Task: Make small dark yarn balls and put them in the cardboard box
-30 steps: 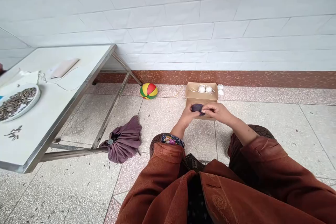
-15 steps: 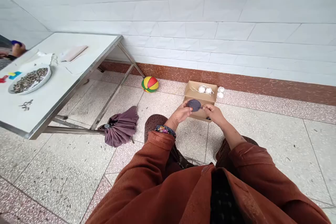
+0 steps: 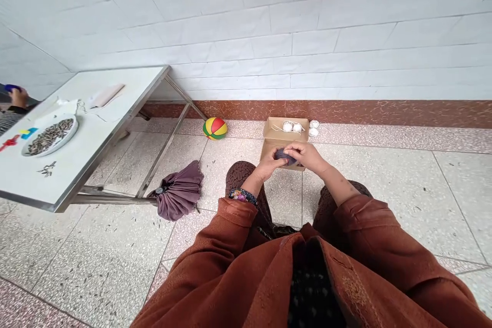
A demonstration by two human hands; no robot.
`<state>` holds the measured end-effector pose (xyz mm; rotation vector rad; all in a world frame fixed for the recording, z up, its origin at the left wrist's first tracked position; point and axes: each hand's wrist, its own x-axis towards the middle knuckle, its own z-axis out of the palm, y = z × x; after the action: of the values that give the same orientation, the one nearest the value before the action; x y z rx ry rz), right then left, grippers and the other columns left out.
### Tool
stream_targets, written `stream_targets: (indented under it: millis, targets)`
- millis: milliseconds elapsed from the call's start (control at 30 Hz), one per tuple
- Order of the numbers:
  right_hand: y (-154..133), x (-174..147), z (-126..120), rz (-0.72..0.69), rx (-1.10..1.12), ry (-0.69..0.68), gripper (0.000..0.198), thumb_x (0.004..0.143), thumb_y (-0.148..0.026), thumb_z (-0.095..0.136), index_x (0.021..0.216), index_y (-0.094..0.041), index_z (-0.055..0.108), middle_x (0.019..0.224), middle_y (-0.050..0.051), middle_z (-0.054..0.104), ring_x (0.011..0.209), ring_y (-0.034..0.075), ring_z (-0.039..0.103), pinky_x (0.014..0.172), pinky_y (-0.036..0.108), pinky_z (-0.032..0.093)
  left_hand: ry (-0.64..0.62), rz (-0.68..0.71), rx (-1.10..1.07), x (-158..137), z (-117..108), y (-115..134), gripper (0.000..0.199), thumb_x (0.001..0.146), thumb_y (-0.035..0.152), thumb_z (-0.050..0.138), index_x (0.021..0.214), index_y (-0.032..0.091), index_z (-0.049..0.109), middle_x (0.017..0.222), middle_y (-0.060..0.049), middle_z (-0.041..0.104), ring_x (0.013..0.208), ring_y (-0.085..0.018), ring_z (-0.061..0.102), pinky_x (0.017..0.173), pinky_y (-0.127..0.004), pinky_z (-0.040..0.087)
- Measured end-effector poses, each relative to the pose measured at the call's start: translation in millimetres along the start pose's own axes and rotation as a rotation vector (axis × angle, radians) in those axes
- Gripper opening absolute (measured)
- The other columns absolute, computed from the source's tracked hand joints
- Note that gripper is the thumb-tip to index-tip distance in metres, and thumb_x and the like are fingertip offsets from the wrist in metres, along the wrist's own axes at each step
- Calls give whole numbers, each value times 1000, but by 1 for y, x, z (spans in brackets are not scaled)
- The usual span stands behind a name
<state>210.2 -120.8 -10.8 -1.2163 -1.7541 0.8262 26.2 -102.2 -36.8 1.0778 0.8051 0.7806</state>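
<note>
1. Nearest are the rust-brown sleeves (image 3: 215, 238) of the person's coat, with two patterned dark knees (image 3: 242, 174) just beyond the cuffs.
2. Both hands are closed in on one dark bundle (image 3: 282, 155), which is held between them above the near half of a box. The left hand (image 3: 268, 165) curls round its left end; the right hand (image 3: 305, 155) has its fingers bent onto its top and right side, partly hiding it.
3. To the left on the floor lies a gathered purple cloth item (image 3: 179, 192), close to a leg of the worktop.
4. The open cardboard box (image 3: 268, 148) sits on the floor under the hands. Two white string balls (image 3: 292, 126) lie in its far half, touching or nearly so; two more white balls (image 3: 313, 128) sit just outside its right edge.
5. A red, yellow and green ball (image 3: 215, 128) rests near the skirting (image 3: 246, 110).
6. On the worktop (image 3: 96, 133) stands a white plate (image 3: 76, 125) of dark seeds (image 3: 49, 137).
7. At far left, another person's hand (image 3: 18, 97) is by something blue (image 3: 13, 87).
8. Behind everything rises a white tiled wall (image 3: 246, 25).
</note>
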Motion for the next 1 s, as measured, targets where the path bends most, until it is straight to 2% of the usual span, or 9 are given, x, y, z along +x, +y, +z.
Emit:
stream_targets:
  millis: [133, 233, 367, 467, 633, 700, 800, 900, 1000]
  targets:
    - [4, 0, 2, 74, 56, 117, 22, 89, -41, 62, 84, -22, 72, 86, 4, 72, 81, 20, 64, 79, 34, 49, -164, -64, -171, -28, 10, 8, 69, 68, 32, 84, 132, 27, 59, 124, -7, 61, 97, -18, 61, 77, -28, 49]
    - [12, -13, 15, 213, 81, 191, 28, 88, -46, 59, 80, -21, 68, 77, 3, 70, 72, 20, 62, 72, 34, 49, -197, -57, -295, -43, 12, 16, 71, 70, 36, 83, 136, 29, 57, 130, -8, 60, 94, -18, 63, 75, -29, 50]
    - [11, -43, 41, 255, -10, 156, 27, 90, -43, 54, 84, -22, 69, 82, 5, 73, 78, 23, 65, 75, 36, 51, -26, -33, -389, -50, 6, 24, 57, 73, 41, 83, 123, 22, 63, 120, -9, 66, 89, -17, 64, 74, -29, 51]
    - [-7, -61, 53, 152, -56, 57, 27, 95, -42, 51, 93, -24, 71, 94, 6, 76, 86, 24, 69, 82, 38, 52, 152, -18, -375, -52, -3, 22, 48, 69, 39, 85, 107, 18, 64, 109, -8, 68, 89, -16, 63, 78, -30, 52]
    - [-52, -47, 44, -18, -89, -72, 22, 96, -40, 57, 91, -25, 73, 91, 4, 76, 84, 22, 69, 80, 35, 52, 275, 89, -138, -53, -17, 14, 54, 65, 36, 86, 111, 20, 62, 115, -7, 66, 102, -20, 62, 90, -35, 51]
    - [-62, -26, 34, -66, -108, -79, 21, 96, -39, 59, 93, -25, 74, 92, 5, 76, 84, 21, 69, 79, 34, 51, 245, 103, -13, -52, -23, 13, 53, 67, 37, 85, 111, 19, 63, 114, -7, 67, 108, -22, 61, 95, -36, 50]
    - [-59, 7, 22, -85, -117, -54, 22, 95, -39, 59, 88, -24, 73, 89, 5, 75, 83, 21, 67, 79, 34, 50, 103, 47, 34, -51, -29, 17, 50, 72, 42, 81, 113, 19, 64, 115, -8, 66, 108, -23, 61, 92, -37, 52]
    - [-40, 28, 19, -30, -99, 8, 23, 93, -41, 60, 85, -22, 71, 86, 5, 73, 80, 21, 64, 78, 34, 49, -47, -9, -85, -52, -29, 25, 55, 74, 43, 80, 121, 21, 62, 124, -10, 63, 103, -22, 64, 81, -33, 55]
    - [-18, 30, 29, 65, -66, 62, 27, 94, -43, 55, 85, -21, 69, 83, 4, 72, 78, 21, 64, 74, 33, 48, -107, -10, -247, -48, -29, 33, 67, 74, 46, 80, 133, 26, 55, 131, -10, 61, 94, -20, 68, 72, -29, 54]
